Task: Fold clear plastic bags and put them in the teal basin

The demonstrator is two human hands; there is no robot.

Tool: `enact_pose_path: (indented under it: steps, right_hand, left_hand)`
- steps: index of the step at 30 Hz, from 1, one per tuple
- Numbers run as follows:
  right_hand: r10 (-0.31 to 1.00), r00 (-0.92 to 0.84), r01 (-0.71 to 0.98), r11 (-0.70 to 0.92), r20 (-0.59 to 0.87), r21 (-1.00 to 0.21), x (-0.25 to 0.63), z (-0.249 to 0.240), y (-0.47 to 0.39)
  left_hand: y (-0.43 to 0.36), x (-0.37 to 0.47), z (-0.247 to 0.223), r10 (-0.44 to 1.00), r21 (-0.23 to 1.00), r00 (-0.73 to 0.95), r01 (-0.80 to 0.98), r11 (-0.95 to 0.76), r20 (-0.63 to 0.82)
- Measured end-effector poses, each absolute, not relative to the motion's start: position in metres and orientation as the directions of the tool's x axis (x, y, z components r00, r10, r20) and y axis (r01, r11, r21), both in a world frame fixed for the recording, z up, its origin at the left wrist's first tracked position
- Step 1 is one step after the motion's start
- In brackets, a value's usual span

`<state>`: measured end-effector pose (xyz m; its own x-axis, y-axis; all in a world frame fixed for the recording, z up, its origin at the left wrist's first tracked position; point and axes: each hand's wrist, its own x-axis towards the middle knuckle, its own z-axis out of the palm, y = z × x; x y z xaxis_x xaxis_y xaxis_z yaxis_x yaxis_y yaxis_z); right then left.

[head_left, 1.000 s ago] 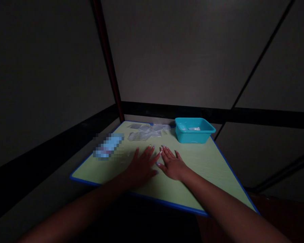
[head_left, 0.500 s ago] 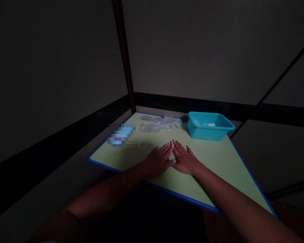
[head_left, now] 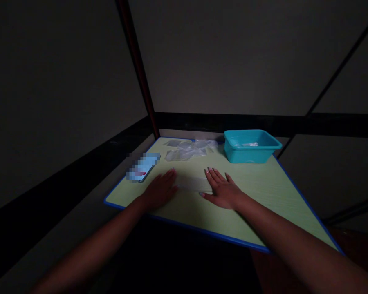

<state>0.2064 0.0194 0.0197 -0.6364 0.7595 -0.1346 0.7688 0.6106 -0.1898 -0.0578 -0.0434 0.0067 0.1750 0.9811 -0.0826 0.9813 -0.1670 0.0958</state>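
Note:
A thin clear plastic piece (head_left: 191, 183) lies flat on the pale green table (head_left: 263, 196), between my two hands. My right hand (head_left: 223, 190) rests palm down with its fingers spread, the fingertips and thumb at the right end of the plastic. At the plastic's left end my left hand (head_left: 161, 190) lies palm down, slightly blurred, its fingers stretched out and its thumb apart. Neither hand grips anything. Several clear plastic pieces (head_left: 187, 151) lie overlapping near the table's back edge.
A turquoise basket (head_left: 248, 155) with some clear plastic inside stands at the back right. To the left lies a phone (head_left: 145, 165) with a lit, pixelated screen. Walls rise behind and left of the table, which has a blue rim (head_left: 202, 232).
My left hand has slid left, away from my right hand, uncovering the plastic between them. My right hand has stayed nearly in place. The view has shifted slightly.

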Motion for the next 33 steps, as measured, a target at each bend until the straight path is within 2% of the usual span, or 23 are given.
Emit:
enact_pose_path:
  steps: [5, 10, 15, 19, 25, 29, 33]
  right_hand:
    - [0.755, -0.642, 0.763, 0.612, -0.135, -0.206, 0.206, 0.019, 0.02]
    - [0.751, -0.645, 0.76, 0.609, -0.145, -0.227, 0.206, 0.02, 0.021]
    - [0.753, -0.641, 0.765, 0.609, -0.149, -0.211, 0.206, 0.022, 0.021]
    - [0.757, -0.637, 0.769, 0.612, -0.143, -0.188, 0.205, 0.02, 0.02]
    - [0.753, -0.647, 0.762, 0.631, -0.121, -0.145, 0.207, 0.014, 0.024]
    - [0.74, -0.658, 0.753, 0.652, -0.138, -0.091, 0.208, 0.013, 0.025]
    - [0.758, -0.639, 0.769, 0.63, -0.127, -0.107, 0.207, 0.014, 0.022]
  left_hand:
    - [-0.046, -0.053, 0.008, 0.989, 0.078, 0.14, 0.988, -0.136, -0.049]
    - [-0.046, -0.051, 0.002, 0.999, 0.012, 0.015, 1.0, -0.016, 0.03]
    - [-0.044, -0.056, -0.005, 0.99, 0.028, -0.064, 0.998, 0.062, 0.123]
    - [-0.047, -0.044, 0.002, 0.98, 0.053, 0.034, 0.998, -0.045, 0.195]
    - [-0.046, 0.032, 0.016, 0.952, 0.152, 0.307, 0.94, -0.305, 0.01]
    - [-0.035, 0.065, 0.012, 0.947, 0.165, 0.32, 0.932, -0.322, 0.04]
    - [-0.032, 0.057, 0.008, 0.951, 0.134, 0.305, 0.942, -0.308, 0.048]
